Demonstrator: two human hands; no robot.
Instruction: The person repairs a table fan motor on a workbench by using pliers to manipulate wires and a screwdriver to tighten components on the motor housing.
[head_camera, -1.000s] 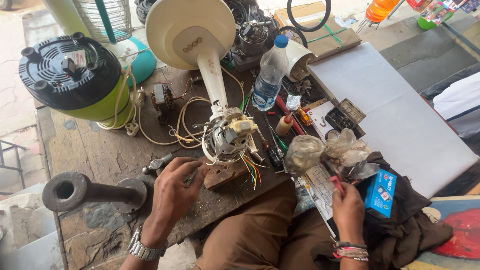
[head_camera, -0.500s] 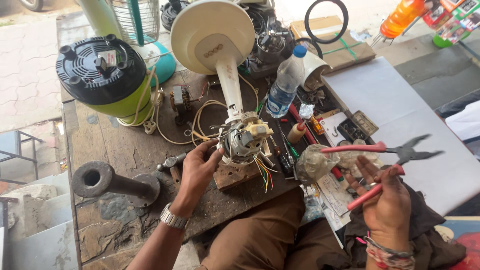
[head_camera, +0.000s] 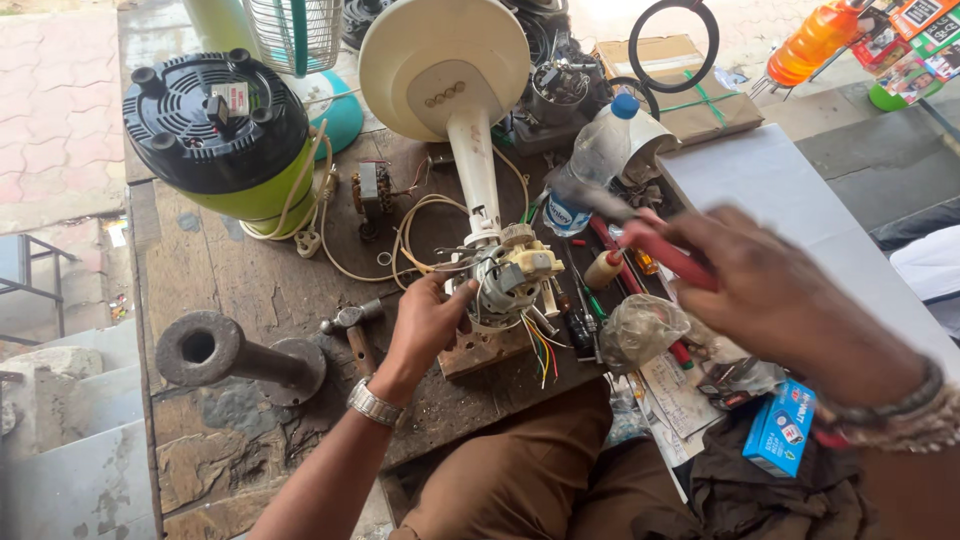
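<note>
While the left hand (head_camera: 425, 325) steadies it, the bared fan motor of copper windings and cream plastic gearbox (head_camera: 505, 280) sits on a small wooden block (head_camera: 483, 350) at the middle of the worn wooden bench (head_camera: 250, 290).

Left fingers curl closed around the motor's 9 o'clock side. At 3 o'clock the right hand (head_camera: 780, 300), blurred, is closed on red-handled pliers (head_camera: 640, 235) whose tip points toward the motor. My judgement: keep the motor pinned firmly and bring the pliers in slowly, clear of the coloured loose wires (head_camera: 540, 355) at 6 o'clock. At 12 o'clock rises the cream round fan base on its stem (head_camera: 445, 65); at 1 o'clock a clear plastic bottle with blue cap (head_camera: 595, 160); at 10 o'clock a green-and-black appliance base (head_camera: 225, 140); at 8 o'clock a rusty iron pipe stand (head_camera: 235, 355).
</note>
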